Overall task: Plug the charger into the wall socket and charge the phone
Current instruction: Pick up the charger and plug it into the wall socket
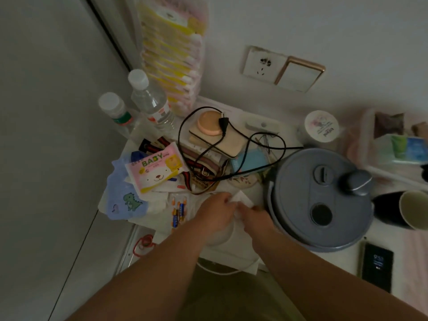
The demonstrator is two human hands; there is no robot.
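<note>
A white charger block (243, 199) sits between my two hands over the cluttered white table (342, 258). My left hand (216, 213) grips its left side and my right hand (256, 217) pinches its lower right end. A white cable (222, 271) loops below my arms at the table's front edge. The white wall socket (262, 63) is on the wall above, with nothing plugged in. The dark phone (377, 266) lies face up at the table's right front, its screen lit.
A grey round-lidded appliance (322, 200) stands right of my hands, its black cord and plug (223, 127) coiled over boxes behind. Two water bottles (148, 98), a baby wipes pack (155, 171), batteries (178, 214) and cups (407, 210) crowd the table.
</note>
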